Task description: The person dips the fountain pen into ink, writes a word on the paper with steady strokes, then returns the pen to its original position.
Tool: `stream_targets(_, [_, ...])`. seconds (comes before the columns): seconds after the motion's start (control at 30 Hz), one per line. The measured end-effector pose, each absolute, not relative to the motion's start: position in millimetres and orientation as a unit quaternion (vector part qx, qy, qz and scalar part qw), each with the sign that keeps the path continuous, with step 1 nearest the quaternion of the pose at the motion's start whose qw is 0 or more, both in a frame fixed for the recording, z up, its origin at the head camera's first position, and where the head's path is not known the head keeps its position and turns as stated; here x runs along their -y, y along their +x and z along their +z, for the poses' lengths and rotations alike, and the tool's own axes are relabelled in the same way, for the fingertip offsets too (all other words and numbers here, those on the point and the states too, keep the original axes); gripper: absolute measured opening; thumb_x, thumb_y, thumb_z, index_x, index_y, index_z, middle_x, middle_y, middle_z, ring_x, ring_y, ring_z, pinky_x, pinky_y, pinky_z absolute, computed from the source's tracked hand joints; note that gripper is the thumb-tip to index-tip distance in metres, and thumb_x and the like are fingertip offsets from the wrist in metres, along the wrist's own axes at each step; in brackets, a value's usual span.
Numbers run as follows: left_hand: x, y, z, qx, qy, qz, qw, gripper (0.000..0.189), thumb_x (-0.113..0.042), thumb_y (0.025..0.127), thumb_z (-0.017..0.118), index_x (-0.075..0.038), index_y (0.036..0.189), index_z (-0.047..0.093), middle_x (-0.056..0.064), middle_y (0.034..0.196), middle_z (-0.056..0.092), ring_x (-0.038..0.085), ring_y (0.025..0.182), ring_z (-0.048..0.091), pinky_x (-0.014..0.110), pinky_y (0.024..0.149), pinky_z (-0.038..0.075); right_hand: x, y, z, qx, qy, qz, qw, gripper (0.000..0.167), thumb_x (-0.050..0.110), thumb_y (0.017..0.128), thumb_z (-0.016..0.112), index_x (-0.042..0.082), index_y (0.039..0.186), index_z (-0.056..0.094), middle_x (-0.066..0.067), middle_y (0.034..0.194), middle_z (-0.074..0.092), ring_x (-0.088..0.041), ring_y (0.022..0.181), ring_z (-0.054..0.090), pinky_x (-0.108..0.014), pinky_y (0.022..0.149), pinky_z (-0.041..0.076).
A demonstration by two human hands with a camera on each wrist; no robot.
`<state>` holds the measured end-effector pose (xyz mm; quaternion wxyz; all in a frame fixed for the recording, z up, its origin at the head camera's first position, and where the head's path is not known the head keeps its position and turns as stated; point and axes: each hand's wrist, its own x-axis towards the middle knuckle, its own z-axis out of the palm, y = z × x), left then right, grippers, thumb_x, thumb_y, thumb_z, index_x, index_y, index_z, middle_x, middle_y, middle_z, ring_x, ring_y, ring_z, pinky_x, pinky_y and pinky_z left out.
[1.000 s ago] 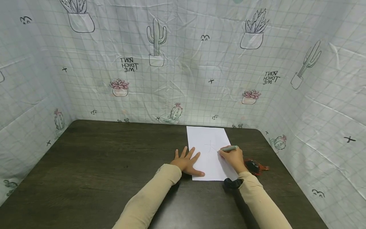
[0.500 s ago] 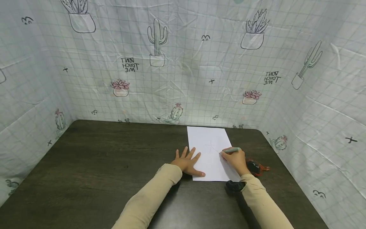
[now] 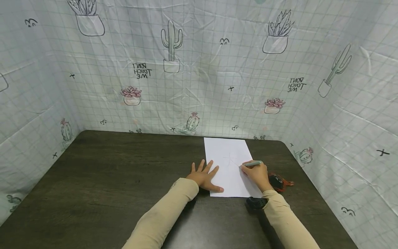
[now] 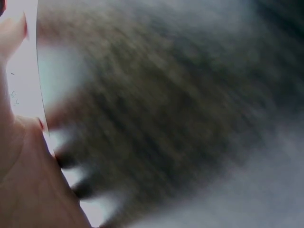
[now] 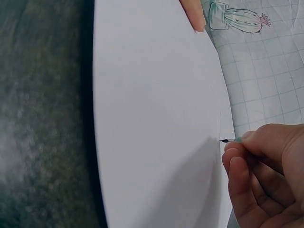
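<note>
A white sheet of paper (image 3: 224,147) lies on the dark wooden table, bearing a few thin pen strokes near its middle. My left hand (image 3: 203,177) is spread flat across the sheet's left edge, fingers apart. On the right side of the sheet, my right hand (image 3: 256,174) pinches a pale green pen (image 3: 254,163). In the right wrist view the dark tip of the pen (image 5: 226,140) meets the paper (image 5: 152,95) at a faint line. The left wrist view is mostly blurred, with part of the left hand (image 4: 33,175) at its left.
A black and orange object (image 3: 278,181) lies just right of the right hand; its kind is unclear. A black band (image 3: 256,203) sits at the right wrist. White cloth (image 3: 199,69) printed with cacti stands around the dark table (image 3: 109,173) at the back and sides.
My right hand has shifted slightly right and down with the pen, and a slanting stroke on the paper has grown longer. My left hand stays on the sheet.
</note>
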<state>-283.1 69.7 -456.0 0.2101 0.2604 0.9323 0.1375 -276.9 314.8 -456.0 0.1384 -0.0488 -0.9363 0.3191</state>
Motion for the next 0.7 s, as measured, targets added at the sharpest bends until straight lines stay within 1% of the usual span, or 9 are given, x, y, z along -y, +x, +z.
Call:
stream_targets(0.2, [-69,-278,-450,-0.932,0.264,0.134,0.21,0.097,-0.077,0.079,0.052,-0.033,0.155,0.01,-0.003,0.162,-0.006,0.029,0.147,-0.013,0.061,0.111,-0.011,-319,-274,-458,0.934,-0.049,0.32,0.148,0.016,0.016,0.084,0.072,0.003,0.092,0.076,-0.005,0.068,0.071,-0.017,0.067,0.066,-0.03,0.062,0.051])
stream_targets(0.27, [-68,-275,-443,-0.931,0.261,0.135,0.216,0.096,-0.072,0.081,0.054,-0.032,0.155,0.01,-0.003,0.162,-0.005,0.029,0.147,-0.012,0.06,0.112,-0.009,-322,-272,-458,0.932,-0.058,0.328,0.144,0.017,0.018,0.085,0.072,0.003,0.093,0.075,-0.005,0.07,0.071,-0.013,0.065,0.065,-0.028,0.061,0.05])
stream_targets(0.33, [-69,-278,-447,-0.931,0.261,0.133,0.217,0.096,-0.073,0.081,0.054,-0.032,0.155,0.009,-0.003,0.162,-0.007,0.03,0.147,-0.013,0.061,0.112,-0.01,-324,-271,-456,0.927,-0.07,0.342,0.136,0.02,0.02,0.086,0.072,0.003,0.096,0.075,-0.005,0.074,0.073,-0.01,0.064,0.066,-0.025,0.06,0.052])
stream_targets(0.4, [-71,-283,-456,-0.931,0.26,0.13,0.219,0.098,-0.076,0.079,0.053,-0.035,0.155,0.006,-0.004,0.161,-0.01,0.029,0.146,-0.016,0.061,0.111,-0.012,-327,-270,-453,0.922,-0.073,0.357,0.126,0.023,0.021,0.087,0.071,0.001,0.099,0.073,-0.008,0.079,0.073,-0.01,0.066,0.068,-0.023,0.061,0.054])
stream_targets(0.5, [-73,-293,-471,-0.933,0.259,0.13,0.215,0.1,-0.081,0.076,0.05,-0.039,0.154,0.003,-0.008,0.16,-0.013,0.028,0.145,-0.02,0.062,0.109,-0.015,-329,-268,-446,0.916,-0.074,0.376,0.118,0.026,0.021,0.088,0.07,0.0,0.103,0.072,-0.011,0.085,0.074,-0.012,0.071,0.071,-0.023,0.063,0.056])
stream_targets(0.57, [-75,-296,-478,-0.933,0.261,0.13,0.212,0.101,-0.083,0.074,0.049,-0.04,0.153,0.002,-0.009,0.16,-0.014,0.028,0.145,-0.02,0.062,0.109,-0.016,-331,-267,-442,0.914,-0.07,0.383,0.116,0.027,0.021,0.089,0.069,-0.001,0.105,0.071,-0.013,0.088,0.074,-0.015,0.074,0.072,-0.023,0.064,0.057])
stream_targets(0.7, [-74,-296,-476,-0.933,0.264,0.129,0.207,0.102,-0.083,0.074,0.05,-0.04,0.154,0.004,-0.007,0.161,-0.011,0.029,0.146,-0.017,0.063,0.109,-0.013,-334,-262,-436,0.914,-0.078,0.382,0.112,0.028,0.022,0.09,0.068,0.001,0.107,0.071,-0.012,0.089,0.074,-0.013,0.076,0.072,-0.021,0.065,0.056])
